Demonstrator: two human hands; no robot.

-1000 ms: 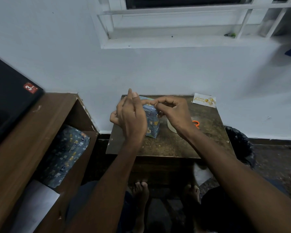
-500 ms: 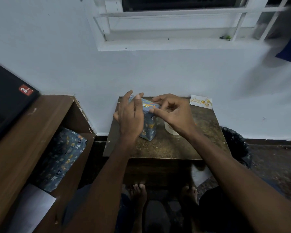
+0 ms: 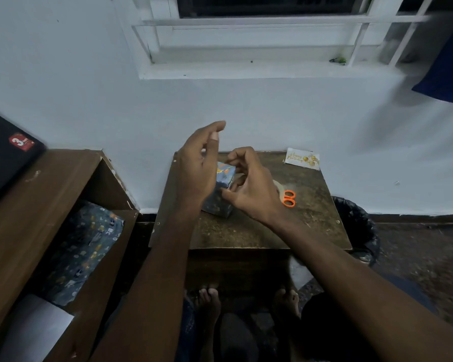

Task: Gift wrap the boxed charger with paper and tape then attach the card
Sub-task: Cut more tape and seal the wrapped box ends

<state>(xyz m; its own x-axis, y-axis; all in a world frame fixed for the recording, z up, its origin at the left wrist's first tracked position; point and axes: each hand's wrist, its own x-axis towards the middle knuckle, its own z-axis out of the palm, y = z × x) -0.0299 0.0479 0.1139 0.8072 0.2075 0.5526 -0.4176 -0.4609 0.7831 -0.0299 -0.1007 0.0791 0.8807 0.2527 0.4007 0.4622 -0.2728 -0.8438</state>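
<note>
The boxed charger [image 3: 224, 178], wrapped in blue patterned paper, stands upright on the small brown table [image 3: 259, 231]. My left hand [image 3: 196, 168] is against its left side with fingers lifted straight up past the top. My right hand [image 3: 249, 186] is at the right side, its curled fingers and thumb pinching the paper at the box's upper right edge. A white birthday card [image 3: 302, 158] lies at the table's far right corner. The tape roll [image 3: 278, 188] is mostly hidden behind my right hand, and orange-handled scissors [image 3: 288, 198] lie beside it.
A brown wooden shelf unit [image 3: 50, 192] stands to the left, holding a roll of the same blue paper [image 3: 81, 249] and a white sheet [image 3: 34, 327]. A black bin [image 3: 356, 226] sits right of the table. The white wall is right behind the table.
My left hand's fingers have lifted off the top of the box and now point upward. My right hand slid down from the top edge to the box's right side.
</note>
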